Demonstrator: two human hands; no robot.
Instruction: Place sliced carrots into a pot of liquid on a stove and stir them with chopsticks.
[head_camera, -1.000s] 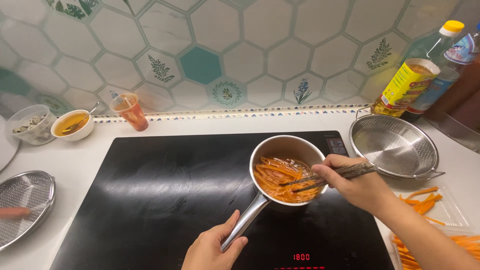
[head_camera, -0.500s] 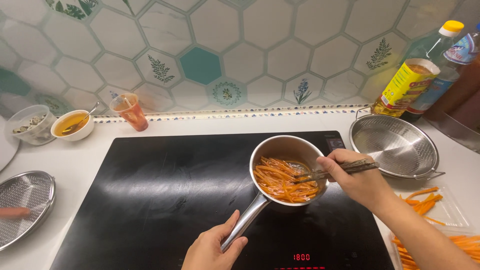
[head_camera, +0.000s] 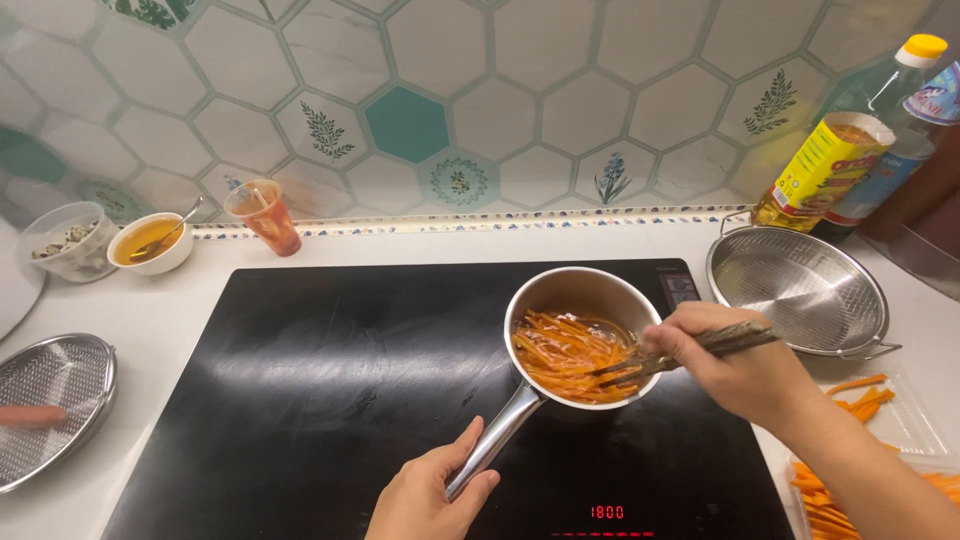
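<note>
A small stainless steel saucepan (head_camera: 583, 335) with a round polished wall stands on the glossy black glass induction cooktop (head_camera: 330, 400), towards its right half. Inside it lies a tangle of thin orange carrot strips (head_camera: 565, 352), wet and shiny. The left hand (head_camera: 430, 495) is at the bottom edge of the view, its fingers (head_camera: 478, 485) curled around the end of the saucepan's long, smooth metal handle (head_camera: 495, 442), which slants down to the left. The right hand (head_camera: 735, 365) reaches in from the right, fingers pinched around a pair of dark slender chopsticks (head_camera: 690, 350) whose tips rest among the carrot strips at the pan's right side.

Just right of the cooktop, on the white bench (head_camera: 180, 310), sits a round perforated steel colander (head_camera: 797, 290) with small side handles. Near the right forearm, more raw carrot sticks (head_camera: 865, 390) lie on a clear plastic tray. Behind the colander stand a yellow-labelled oil bottle (head_camera: 825, 170) and a clear bottle with a yellow cap (head_camera: 890, 130). At far left a fine wire-mesh strainer (head_camera: 50, 400) lies on the bench; further back are a white bowl of amber liquid with a spoon (head_camera: 150, 243), a translucent tub (head_camera: 68, 240) and an orange-tinted plastic cup (head_camera: 263, 215). The wall is hexagonal tiling (head_camera: 520, 120), glossy, some tiles with leaf motifs.
</note>
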